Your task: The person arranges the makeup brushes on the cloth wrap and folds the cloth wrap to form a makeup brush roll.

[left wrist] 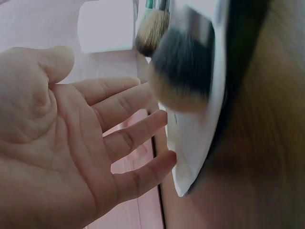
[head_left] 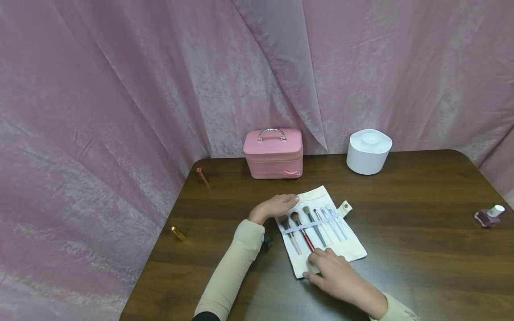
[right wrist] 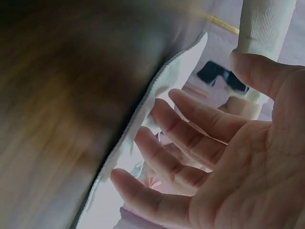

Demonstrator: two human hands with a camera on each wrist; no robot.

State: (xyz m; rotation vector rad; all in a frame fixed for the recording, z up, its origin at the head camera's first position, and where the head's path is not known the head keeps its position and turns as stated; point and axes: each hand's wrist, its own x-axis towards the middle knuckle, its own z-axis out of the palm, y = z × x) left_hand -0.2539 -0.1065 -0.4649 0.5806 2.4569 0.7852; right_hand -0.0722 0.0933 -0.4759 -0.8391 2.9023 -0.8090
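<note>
An unrolled white fabric brush roll (head_left: pixel 351 247) lies on the table in the head view. Several makeup brushes sit in it under a lilac band (head_left: pixel 297 228), among them a red-handled brush (head_left: pixel 308 242) and a green brush (head_left: pixel 318 232). My left hand (head_left: pixel 277 206) rests at the roll's upper left corner, fingers extended. In the left wrist view its fingertips meet the roll's edge beside a thick dark-bristled brush (left wrist: pixel 183 67). My right hand (head_left: pixel 335 274) lies over the lower edge with loosely bent fingers, and its fingertips touch the fabric (right wrist: pixel 178 71) in the right wrist view.
Behind the roll stand a pink vanity case (head_left: pixel 273 156) and a white lidded container (head_left: pixel 368 154). On the left are a red-tipped lipstick (head_left: pixel 202 177) and a gold tube (head_left: pixel 178 233). A dark bottle with a white cap (head_left: pixel 488 217) lies far right. Pink curtains hang behind.
</note>
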